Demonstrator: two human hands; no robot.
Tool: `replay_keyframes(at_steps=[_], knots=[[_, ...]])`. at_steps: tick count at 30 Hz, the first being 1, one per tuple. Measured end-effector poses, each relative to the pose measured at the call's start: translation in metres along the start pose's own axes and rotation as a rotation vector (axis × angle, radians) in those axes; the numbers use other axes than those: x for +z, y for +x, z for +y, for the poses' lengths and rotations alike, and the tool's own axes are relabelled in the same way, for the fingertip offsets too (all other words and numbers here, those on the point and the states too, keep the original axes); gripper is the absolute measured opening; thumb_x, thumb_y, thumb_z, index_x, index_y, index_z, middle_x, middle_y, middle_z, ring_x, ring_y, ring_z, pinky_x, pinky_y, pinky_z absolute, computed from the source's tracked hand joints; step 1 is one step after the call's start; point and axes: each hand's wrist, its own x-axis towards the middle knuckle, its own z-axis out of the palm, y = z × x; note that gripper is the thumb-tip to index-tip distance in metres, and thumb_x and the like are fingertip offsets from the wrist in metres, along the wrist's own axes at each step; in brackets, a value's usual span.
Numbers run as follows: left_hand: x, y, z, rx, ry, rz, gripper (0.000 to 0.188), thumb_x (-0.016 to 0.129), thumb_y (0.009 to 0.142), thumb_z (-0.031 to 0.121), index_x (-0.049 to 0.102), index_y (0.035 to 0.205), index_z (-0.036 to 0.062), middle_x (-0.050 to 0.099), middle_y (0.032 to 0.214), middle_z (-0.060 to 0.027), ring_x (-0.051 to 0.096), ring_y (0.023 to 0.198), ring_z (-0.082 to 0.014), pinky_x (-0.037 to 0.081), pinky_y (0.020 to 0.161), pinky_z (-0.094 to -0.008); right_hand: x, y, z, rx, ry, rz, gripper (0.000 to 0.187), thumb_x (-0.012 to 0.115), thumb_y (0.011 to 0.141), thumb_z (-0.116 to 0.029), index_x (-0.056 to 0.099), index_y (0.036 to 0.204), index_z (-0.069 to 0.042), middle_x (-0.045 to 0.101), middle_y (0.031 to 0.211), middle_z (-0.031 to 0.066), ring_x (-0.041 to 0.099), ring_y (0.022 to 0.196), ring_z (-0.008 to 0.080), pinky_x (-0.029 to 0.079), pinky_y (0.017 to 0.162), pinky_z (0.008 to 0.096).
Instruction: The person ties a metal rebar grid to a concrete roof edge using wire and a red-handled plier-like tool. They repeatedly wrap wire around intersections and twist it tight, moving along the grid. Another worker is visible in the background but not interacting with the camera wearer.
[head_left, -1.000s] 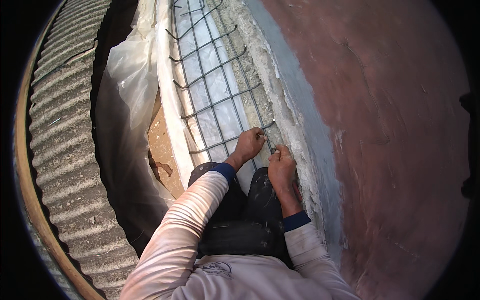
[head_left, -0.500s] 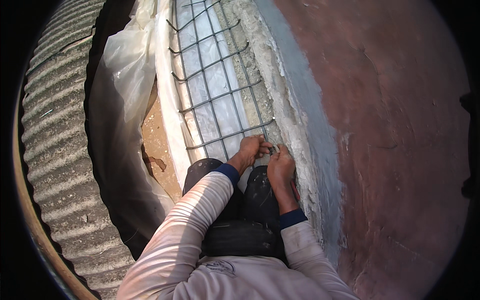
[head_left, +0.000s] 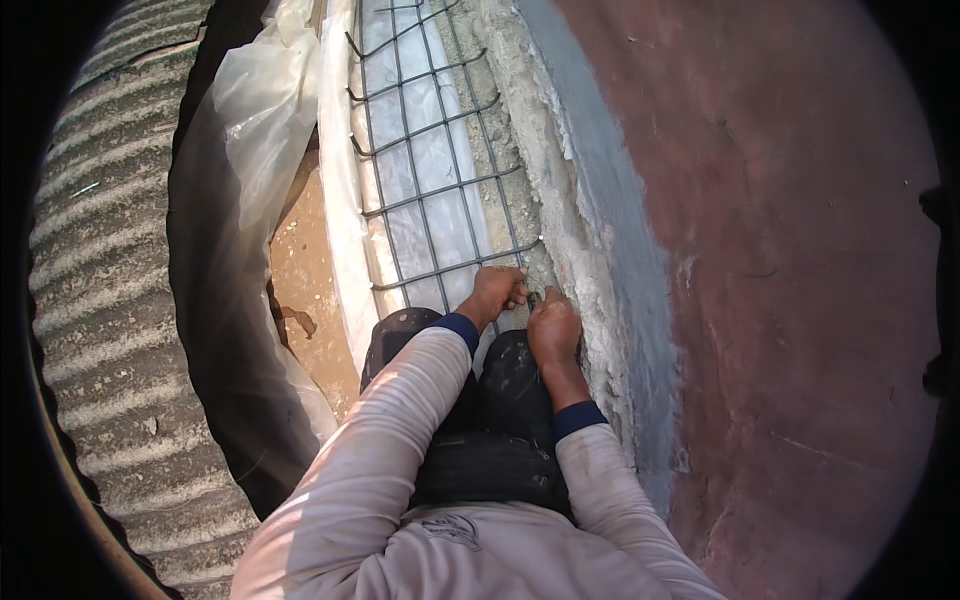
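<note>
A mesh of thin steel reinforcing bars (head_left: 433,190) lies lengthwise in front of me, some crossbars bent up at their left ends. By its near right corner, my left hand (head_left: 494,291) is closed, fingertips pinched together at the end of a long bar; whatever they hold is too small to make out. My right hand (head_left: 554,328) is close beside it, wrapped in a fist round a hand tool, whose dark metal tip (head_left: 535,298) pokes out toward the left fingers. The rest of that tool is hidden by the hand. Both my knees are bent just below the mesh.
White plastic sheeting (head_left: 380,130) lies under the mesh. Rough broken concrete (head_left: 570,225) borders it on the right, against a reddish wall (head_left: 790,300) with a grey band. Leftward are a loose clear sheet (head_left: 262,130), brown ground (head_left: 310,270) and corrugated roofing (head_left: 110,320).
The view has shifted slightly. Both hands stay at the same corner of the mesh; the right fist has turned a little, and a red piece near its wrist no longer shows.
</note>
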Motion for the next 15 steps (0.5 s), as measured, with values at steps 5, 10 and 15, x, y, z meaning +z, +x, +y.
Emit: replay_keyframes(at_steps=[5,10,15], knots=[[0.008,0.003,-0.009,0.116,0.045,0.105,0.021,0.084,0.092,0.016,0.071,0.087,0.0008,0.070,0.069,-0.0085,0.064,0.050,-0.0177,0.044,0.041,-0.0318,0.008,0.006,-0.001,0.029,-0.014,-0.172,0.016,0.061,0.094,-0.014,0.071,0.096,-0.002,0.075,0.092,0.0278,0.074,0.088,0.0480,0.059,0.077,0.0558],[0.014,0.022,-0.021,0.178,0.160,0.201,0.022,0.082,0.093,0.016,0.071,0.084,0.0000,0.071,0.069,-0.0114,0.068,0.054,-0.0208,0.051,0.047,-0.0364,0.013,0.022,-0.002,0.113,-0.158,-0.343,0.025,0.061,0.096,-0.022,0.076,0.098,-0.002,0.077,0.097,0.0286,0.077,0.095,0.0452,0.060,0.081,0.0540],[0.018,0.027,-0.025,0.380,0.578,0.353,0.033,0.084,0.089,0.030,0.074,0.084,-0.0009,0.077,0.080,-0.0165,0.077,0.076,-0.0315,0.061,0.072,-0.0417,0.012,0.033,-0.009,0.112,-0.259,-0.382,0.028,0.058,0.098,-0.023,0.078,0.101,-0.003,0.079,0.096,0.0255,0.078,0.096,0.0419,0.062,0.083,0.0522]])
